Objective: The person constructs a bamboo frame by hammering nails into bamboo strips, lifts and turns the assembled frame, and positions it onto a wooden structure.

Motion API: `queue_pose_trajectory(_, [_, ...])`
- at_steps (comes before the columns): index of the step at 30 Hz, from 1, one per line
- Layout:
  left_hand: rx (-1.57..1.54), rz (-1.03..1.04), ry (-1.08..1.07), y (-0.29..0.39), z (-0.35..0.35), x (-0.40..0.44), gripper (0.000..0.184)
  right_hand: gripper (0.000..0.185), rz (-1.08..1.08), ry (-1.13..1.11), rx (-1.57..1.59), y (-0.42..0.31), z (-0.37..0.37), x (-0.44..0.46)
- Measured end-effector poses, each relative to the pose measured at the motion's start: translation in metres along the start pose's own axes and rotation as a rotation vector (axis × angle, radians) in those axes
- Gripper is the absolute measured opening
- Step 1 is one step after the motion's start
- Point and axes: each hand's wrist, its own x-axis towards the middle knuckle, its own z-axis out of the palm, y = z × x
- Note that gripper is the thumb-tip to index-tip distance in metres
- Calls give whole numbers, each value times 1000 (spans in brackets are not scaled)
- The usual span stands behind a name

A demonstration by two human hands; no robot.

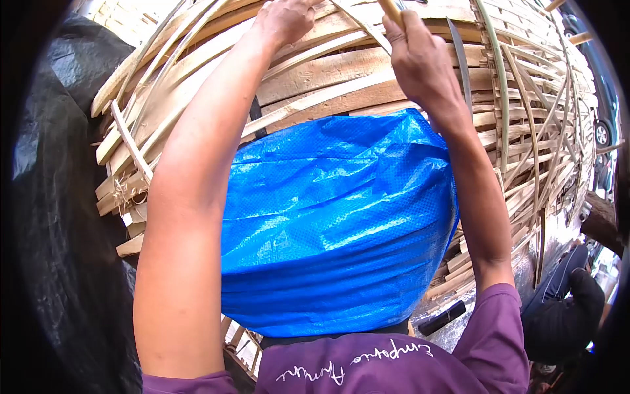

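Note:
At the top of the view my left hand (287, 21) is closed, its fingertips cut off by the frame edge. What it holds, if anything, I cannot make out. To its right, my right hand (426, 69) grips a pale wooden handle (392, 9); the tool's other end is out of view. Both hands are above a stack of split wooden slats (328, 77). A thin bamboo strip (359, 21) runs slanting between the hands. Beside my right wrist lies a long dark flat strip (461, 62). Blue woven tarp (335, 210) covers my lap, between my forearms.
Dark plastic sheeting (62, 230) hangs along the left. More bundled bamboo strips (525, 131) fill the right side. A black cylindrical object (441, 318) lies by my right elbow. Another person in dark clothing (564, 308) is low at the right edge, with a vehicle (602, 131) beyond.

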Motion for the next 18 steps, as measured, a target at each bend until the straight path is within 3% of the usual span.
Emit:
queue_pose_trajectory(1, [9,-1,-9,1,0,-1,42,31,-267,198,31,10,5,3])
queue_pose_trajectory(2, [19,-2,-14,-1,1,0,42,31,-333,228,36,5,-1,3])
queue_pose_trajectory(5, [31,7,-24,0,4,0,42,21,-63,-22,-13,19,8,3])
queue_pose_trajectory(6, [31,12,-18,0,7,3,42,23,-142,-12,-182,28,18,8])
queue_pose_trajectory(9, [-29,105,63,-8,4,6,35,24,-53,-3,-85,22,4,6])
queue_pose_trajectory(12, [-49,23,3,3,-7,-2,35,27,-173,158,18,-3,-8,-4])
queue_pose_trajectory(14, [-50,56,54,4,3,-5,35,27,-416,294,66,23,16,7])
queue_pose_trajectory(17, [-77,59,60,-4,11,-1,34,24,-129,-16,-28,31,20,6])
queue_pose_trajectory(18, [-128,64,27,-9,12,1,34,25,-145,16,-13,36,26,3])
